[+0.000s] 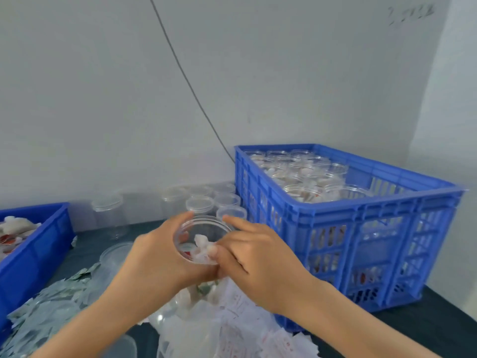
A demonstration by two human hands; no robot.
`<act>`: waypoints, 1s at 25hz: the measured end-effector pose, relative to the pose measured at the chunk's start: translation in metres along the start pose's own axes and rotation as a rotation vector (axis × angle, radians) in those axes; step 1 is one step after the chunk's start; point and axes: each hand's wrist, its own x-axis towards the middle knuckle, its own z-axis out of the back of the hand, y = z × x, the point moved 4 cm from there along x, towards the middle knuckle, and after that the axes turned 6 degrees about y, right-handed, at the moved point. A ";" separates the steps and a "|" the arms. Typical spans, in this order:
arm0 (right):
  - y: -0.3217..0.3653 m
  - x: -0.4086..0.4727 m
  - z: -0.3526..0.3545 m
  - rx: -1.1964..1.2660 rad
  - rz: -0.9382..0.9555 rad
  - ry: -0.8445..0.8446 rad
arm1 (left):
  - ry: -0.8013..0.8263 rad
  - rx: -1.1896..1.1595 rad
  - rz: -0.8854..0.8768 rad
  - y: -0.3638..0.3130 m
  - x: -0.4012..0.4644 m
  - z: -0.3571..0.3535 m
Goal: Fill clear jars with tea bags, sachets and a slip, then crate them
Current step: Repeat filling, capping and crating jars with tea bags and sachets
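Dark table (438, 321) bears blue crate (361, 228), empty jars (201, 202), sachets (51, 306)

A clear jar (202, 239), mouth up, sits between left hand (157, 257) and right hand (258, 259), white tea bags (202, 248) inside; blue crate (361, 228) of filled jars just right.

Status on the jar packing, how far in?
Done: the big blue slatted crate already holds many filled clear jars. In hand: left hand holds an open clear jar; right hand tucks white sachets in. Left: empty clear jars wait behind.
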 end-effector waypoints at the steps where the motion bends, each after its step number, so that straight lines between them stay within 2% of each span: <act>1: -0.001 0.001 0.013 0.037 -0.004 -0.049 | -0.006 -0.009 -0.019 -0.012 0.004 0.005; 4: -0.008 0.007 0.054 0.107 -0.021 -0.152 | -0.059 -0.037 -0.099 -0.050 0.020 0.019; 11: -0.051 0.017 0.161 -0.032 -0.176 -0.322 | -0.121 -0.049 -0.308 -0.154 0.080 0.026; 15: -0.086 0.007 0.224 -0.175 -0.237 -0.435 | -0.125 -0.068 -0.410 -0.211 0.125 0.004; 21: -0.154 -0.030 0.246 -0.367 -0.403 -0.440 | 0.009 0.055 -0.507 -0.261 0.183 -0.071; 25: -0.206 -0.046 0.225 -0.465 -0.467 -0.343 | 0.116 0.144 -0.480 -0.261 0.210 -0.134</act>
